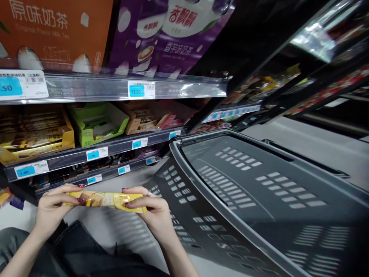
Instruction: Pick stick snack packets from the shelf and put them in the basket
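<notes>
Both my hands hold a long yellow snack packet [108, 200] level in front of me. My left hand [54, 207] pinches its left end, fingers closed over the wrapper. My right hand [152, 211] grips its right end, thumb under and fingers on top. The packet is low in the view, just left of a dark grey plastic shopping basket [259, 184], which tilts toward me and has nothing in it that I can see.
Store shelves fill the upper left: a yellow display box [34, 134], a green display box [95, 123], a tan box [144, 119], blue price tags [96, 154] on the rails. Orange [54, 30] and purple [173, 30] milk tea cartons sit on the top shelf. A dark shelving unit [302, 77] runs right.
</notes>
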Available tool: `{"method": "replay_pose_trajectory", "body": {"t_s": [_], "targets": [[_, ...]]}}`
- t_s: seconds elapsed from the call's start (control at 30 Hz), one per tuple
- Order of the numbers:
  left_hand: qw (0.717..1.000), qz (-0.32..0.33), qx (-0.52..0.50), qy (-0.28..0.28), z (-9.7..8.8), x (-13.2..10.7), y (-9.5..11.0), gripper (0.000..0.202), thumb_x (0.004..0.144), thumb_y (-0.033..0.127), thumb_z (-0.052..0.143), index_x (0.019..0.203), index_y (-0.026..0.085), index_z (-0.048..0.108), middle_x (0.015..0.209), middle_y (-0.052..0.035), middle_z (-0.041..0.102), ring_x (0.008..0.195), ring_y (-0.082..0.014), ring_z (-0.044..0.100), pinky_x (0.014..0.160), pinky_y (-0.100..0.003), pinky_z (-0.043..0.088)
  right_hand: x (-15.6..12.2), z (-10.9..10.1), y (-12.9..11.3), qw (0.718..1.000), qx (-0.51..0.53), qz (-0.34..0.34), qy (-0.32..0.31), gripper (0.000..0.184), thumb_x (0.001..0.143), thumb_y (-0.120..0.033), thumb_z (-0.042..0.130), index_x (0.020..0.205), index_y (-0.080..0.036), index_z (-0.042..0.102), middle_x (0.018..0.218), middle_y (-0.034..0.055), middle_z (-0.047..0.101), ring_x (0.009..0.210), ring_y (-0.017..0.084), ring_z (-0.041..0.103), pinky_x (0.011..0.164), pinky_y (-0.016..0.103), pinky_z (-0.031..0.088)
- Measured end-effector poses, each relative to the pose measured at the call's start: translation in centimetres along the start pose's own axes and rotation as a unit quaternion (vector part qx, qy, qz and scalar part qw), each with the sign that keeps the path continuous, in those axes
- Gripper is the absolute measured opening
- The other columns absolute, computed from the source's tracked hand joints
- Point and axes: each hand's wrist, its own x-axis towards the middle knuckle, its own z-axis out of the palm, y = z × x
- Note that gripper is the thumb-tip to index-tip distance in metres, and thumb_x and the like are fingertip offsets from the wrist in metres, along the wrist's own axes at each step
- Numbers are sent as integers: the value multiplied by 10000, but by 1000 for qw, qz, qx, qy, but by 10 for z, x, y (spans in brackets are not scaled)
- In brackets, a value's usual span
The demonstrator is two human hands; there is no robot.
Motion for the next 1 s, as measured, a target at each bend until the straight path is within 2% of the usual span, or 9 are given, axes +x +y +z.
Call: {"method": "replay_pose_trajectory", "body": {"t_s": [0.07, 0.17, 0.27, 0.43, 0.57, 0.77, 0.87, 0.93, 1.0], "targets": [[989, -139, -44, -4, 7, -1, -4, 106, 654, 173, 711, 738, 230, 738, 806, -31, 741, 704, -190, 689, 650, -258, 569, 2, -2, 3, 997, 14, 72, 19, 67, 646, -269, 745, 676, -209, 737, 733, 58, 697, 677, 187, 634, 584, 261, 505], [931, -341, -119, -50, 22, -4, -9, 248, 606, 281, 753, 818, 158, 714, 687, -50, 729, 558, -194, 678, 478, -242, 556, 6, -5, 9, 983, 46, 162, 67, 175, 648, -322, 731, 687, -152, 708, 558, 26, 646, 487, 126, 544, 449, 214, 407], [884, -431, -142, -112, 37, -9, -8, 297, 542, 303, 791, 741, 111, 680, 603, -47, 698, 572, -212, 680, 425, -214, 527, 8, -7, 13, 974, 78, 179, 116, 231, 647, -353, 714, 660, -126, 672, 494, 16, 610, 430, 92, 460, 424, 205, 340], [848, -456, -149, -224, 54, -21, -2, 218, 595, 275, 759, 693, 104, 664, 582, -36, 676, 576, -183, 672, 462, -211, 530, 10, -8, 10, 972, 75, 180, 133, 215, 648, -342, 692, 642, -130, 655, 460, -3, 568, 427, 89, 429, 436, 210, 319], [806, -478, -165, -307, 79, -47, -5, 201, 567, 245, 774, 669, 106, 670, 600, -52, 685, 577, -181, 660, 504, -254, 545, 9, 3, 9, 976, 49, 179, 115, 234, 640, -359, 671, 564, -146, 611, 441, -29, 496, 411, 79, 382, 421, 211, 278], [764, -537, -232, -271, 120, -93, -11, 344, 460, 306, 822, 684, 91, 675, 640, -75, 676, 639, -237, 659, 504, -311, 544, 3, 22, 14, 980, 20, 195, 15, 269, 657, -378, 648, 555, -139, 582, 489, -33, 444, 470, 81, 362, 467, 219, 251], [762, -543, -239, -260, 119, -95, -9, 417, 436, 326, 836, 746, 85, 694, 685, -98, 688, 629, -232, 657, 461, -277, 524, 2, 24, 16, 981, 27, 190, -4, 277, 669, -385, 645, 566, -137, 576, 509, -30, 449, 485, 83, 363, 479, 220, 255], [753, -513, -302, -280, 113, -89, -7, 539, 493, 394, 809, 945, 127, 687, 927, -145, 696, 632, -210, 661, 466, -276, 525, 2, 22, 17, 979, 73, 192, -4, 289, 667, -401, 653, 571, -146, 556, 499, -43, 423, 467, 73, 329, 469, 214, 242], [721, -461, -411, -315, 105, -82, -5, 653, 592, 534, 706, 1130, 179, 609, 1120, -167, 635, 760, -235, 668, 574, -336, 551, 3, 20, 17, 968, 160, 196, -3, 319, 677, -433, 654, 581, -156, 530, 504, -49, 411, 462, 70, 316, 463, 208, 238]]}}
